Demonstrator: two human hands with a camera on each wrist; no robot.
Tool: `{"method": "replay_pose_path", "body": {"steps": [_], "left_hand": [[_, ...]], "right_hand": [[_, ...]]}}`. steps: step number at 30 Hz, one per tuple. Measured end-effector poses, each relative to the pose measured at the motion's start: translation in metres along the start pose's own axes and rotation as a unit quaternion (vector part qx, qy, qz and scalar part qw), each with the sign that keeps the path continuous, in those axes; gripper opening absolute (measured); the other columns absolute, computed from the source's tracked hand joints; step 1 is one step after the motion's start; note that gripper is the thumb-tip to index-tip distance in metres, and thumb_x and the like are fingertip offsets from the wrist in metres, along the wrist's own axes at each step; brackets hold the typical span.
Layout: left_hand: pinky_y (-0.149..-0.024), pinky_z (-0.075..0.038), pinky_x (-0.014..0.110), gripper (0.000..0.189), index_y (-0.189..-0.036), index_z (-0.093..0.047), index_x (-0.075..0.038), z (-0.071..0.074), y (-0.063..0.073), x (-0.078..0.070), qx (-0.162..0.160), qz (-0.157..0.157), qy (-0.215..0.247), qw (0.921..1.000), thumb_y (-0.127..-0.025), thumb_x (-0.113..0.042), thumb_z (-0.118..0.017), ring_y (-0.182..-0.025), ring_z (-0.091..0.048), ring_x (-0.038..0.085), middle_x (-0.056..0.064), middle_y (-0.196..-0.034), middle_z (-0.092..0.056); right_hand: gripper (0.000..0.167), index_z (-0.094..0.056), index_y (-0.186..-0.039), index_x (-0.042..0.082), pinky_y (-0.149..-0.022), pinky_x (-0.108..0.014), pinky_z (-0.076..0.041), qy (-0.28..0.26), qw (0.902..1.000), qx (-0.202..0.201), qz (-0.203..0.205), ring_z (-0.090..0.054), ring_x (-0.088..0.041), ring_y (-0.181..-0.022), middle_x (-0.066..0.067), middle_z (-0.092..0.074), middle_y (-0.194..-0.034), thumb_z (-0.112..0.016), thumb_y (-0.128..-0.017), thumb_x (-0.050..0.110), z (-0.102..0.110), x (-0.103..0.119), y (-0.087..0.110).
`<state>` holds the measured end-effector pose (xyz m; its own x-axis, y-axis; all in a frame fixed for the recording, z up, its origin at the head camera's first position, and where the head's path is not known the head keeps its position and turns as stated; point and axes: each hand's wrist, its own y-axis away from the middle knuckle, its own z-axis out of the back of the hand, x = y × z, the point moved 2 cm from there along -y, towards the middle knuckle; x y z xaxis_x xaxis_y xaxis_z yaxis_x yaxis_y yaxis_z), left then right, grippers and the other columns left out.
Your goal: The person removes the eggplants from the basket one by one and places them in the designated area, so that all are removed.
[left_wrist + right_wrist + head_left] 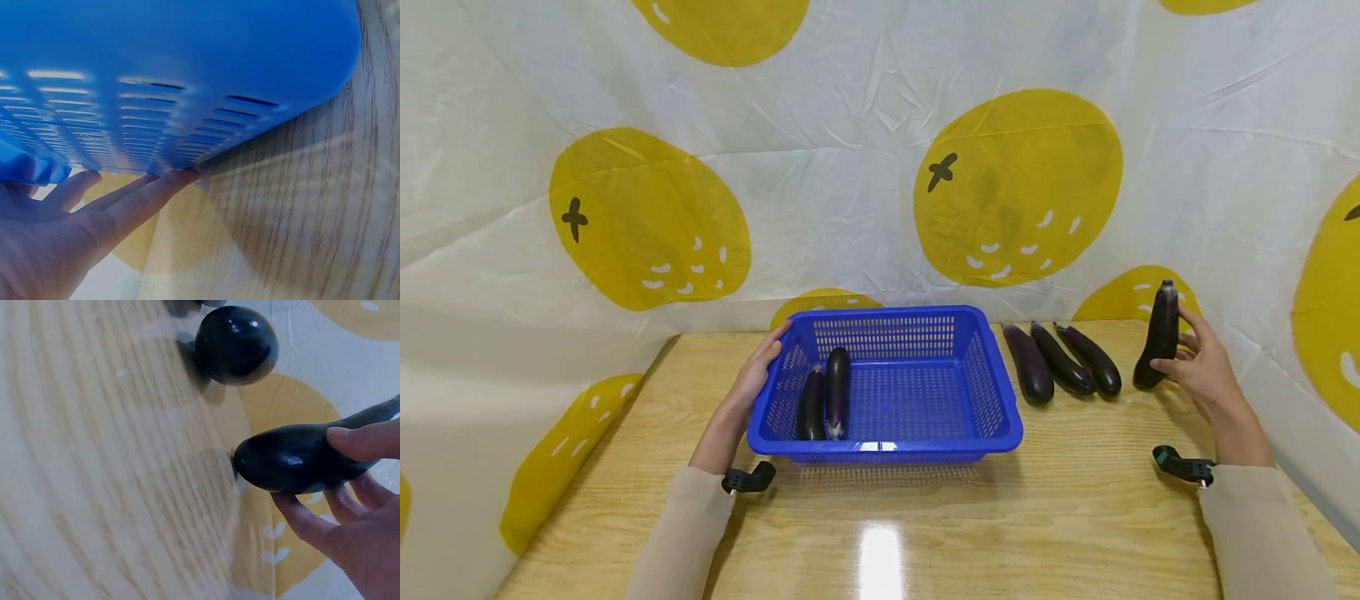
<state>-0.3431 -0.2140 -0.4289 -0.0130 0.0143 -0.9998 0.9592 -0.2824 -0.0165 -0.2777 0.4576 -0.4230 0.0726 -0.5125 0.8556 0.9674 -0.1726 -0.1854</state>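
Observation:
At the right, my right hand (1210,371) holds a dark purple eggplant (1160,337) nearly upright, thumb on one side and fingers on the other. The right wrist view shows this eggplant (294,456) with its rounded end close to the table; whether it touches is hard to tell. My left hand (754,379) rests against the left side of a blue plastic basket (887,447). In the left wrist view, its extended fingers (134,203) touch the slotted outer wall. Two eggplants, a left one (810,406) and a right one (837,392), lie lengthwise inside the basket's left part.
Between basket and right hand, three eggplants lie side by side: one (1028,364), a middle one (1063,360) and another (1092,360). They rest on a wooden table (955,533). A white cloth (850,208) with yellow fruit prints hangs behind and at both sides.

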Motion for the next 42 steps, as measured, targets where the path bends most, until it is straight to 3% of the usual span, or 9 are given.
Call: {"method": "replay_pose_path", "body": {"steps": [3,5,10,17,27,32,42], "left_hand": [[-0.126,-0.02,0.059,0.053,-0.167,-0.017,-0.028,0.0002,-0.0001,-0.0001,0.002,-0.001,-0.004,1.0,-0.115,-0.034,-0.022,-0.158,-0.019,0.037,0.007,-0.175,-0.014],[-0.126,-0.02,0.06,0.053,-0.167,-0.017,-0.028,0.0001,0.0002,-0.0002,0.001,0.0,-0.004,1.0,-0.115,-0.033,-0.022,-0.159,-0.019,0.037,0.007,-0.175,-0.014],[-0.126,-0.019,0.06,0.052,-0.167,-0.018,-0.029,-0.0006,-0.0001,-0.0006,0.002,-0.002,-0.007,1.0,-0.115,-0.033,-0.022,-0.159,-0.018,0.038,0.007,-0.175,-0.013],[-0.125,-0.022,0.059,0.052,-0.167,-0.019,-0.029,-0.0002,-0.0005,0.0006,0.001,0.007,0.004,1.0,-0.115,-0.033,-0.021,-0.158,-0.021,0.036,0.006,-0.174,-0.016],[-0.126,-0.02,0.058,0.052,-0.167,-0.019,-0.029,0.0001,-0.0008,0.0006,0.004,0.004,0.007,1.0,-0.115,-0.033,-0.021,-0.158,-0.02,0.035,0.006,-0.175,-0.015],[-0.125,-0.021,0.06,0.052,-0.167,-0.018,-0.03,0.0004,-0.0008,0.0004,0.006,0.0,0.002,1.0,-0.115,-0.035,-0.021,-0.158,-0.019,0.037,0.006,-0.175,-0.014],[-0.125,-0.021,0.059,0.052,-0.167,-0.017,-0.03,0.001,-0.0008,0.0014,0.008,-0.002,-0.005,1.0,-0.115,-0.035,-0.021,-0.158,-0.02,0.037,0.007,-0.175,-0.014]], "right_hand": [[0.11,-0.001,-0.166,0.04,-0.073,-0.018,-0.057,-0.004,0.9999,0.01,-0.006,-0.046,0.003,-0.103,-0.044,-0.024,-0.153,-0.068,-0.093,-0.008,-0.0013,-0.0001,0.0013],[0.111,0.002,-0.166,0.037,-0.073,-0.02,-0.058,-0.007,0.9999,0.013,-0.005,-0.046,0.003,-0.1,-0.049,-0.016,-0.154,-0.067,-0.093,-0.009,-0.0021,0.0003,0.002],[0.111,0.005,-0.167,0.028,-0.07,-0.024,-0.06,-0.01,0.9999,0.013,0.0,-0.049,0.01,-0.092,-0.046,-0.021,-0.148,-0.066,-0.091,-0.013,-0.0033,-0.0015,0.0007],[0.102,0.01,-0.161,0.0,-0.071,-0.021,-0.058,0.004,0.9994,0.019,-0.029,-0.044,0.015,-0.093,-0.046,-0.015,-0.154,-0.068,-0.096,0.0,-0.0052,-0.0051,-0.0041],[0.091,-0.006,-0.164,-0.002,-0.069,-0.02,-0.057,0.011,0.9992,0.024,-0.031,-0.048,0.019,-0.086,-0.047,-0.026,-0.147,-0.067,-0.097,0.002,-0.0045,-0.0072,-0.0026],[0.08,-0.017,-0.157,-0.012,-0.068,-0.021,-0.057,0.029,0.9988,0.025,-0.032,-0.049,0.018,-0.083,-0.046,-0.031,-0.145,-0.067,-0.098,0.007,-0.0047,-0.0045,-0.0032],[0.077,-0.016,-0.156,-0.018,-0.069,-0.024,-0.056,0.079,0.9921,0.077,-0.059,-0.044,0.02,-0.082,-0.051,-0.027,-0.149,-0.061,-0.104,0.018,-0.0025,-0.0005,-0.001]]}}
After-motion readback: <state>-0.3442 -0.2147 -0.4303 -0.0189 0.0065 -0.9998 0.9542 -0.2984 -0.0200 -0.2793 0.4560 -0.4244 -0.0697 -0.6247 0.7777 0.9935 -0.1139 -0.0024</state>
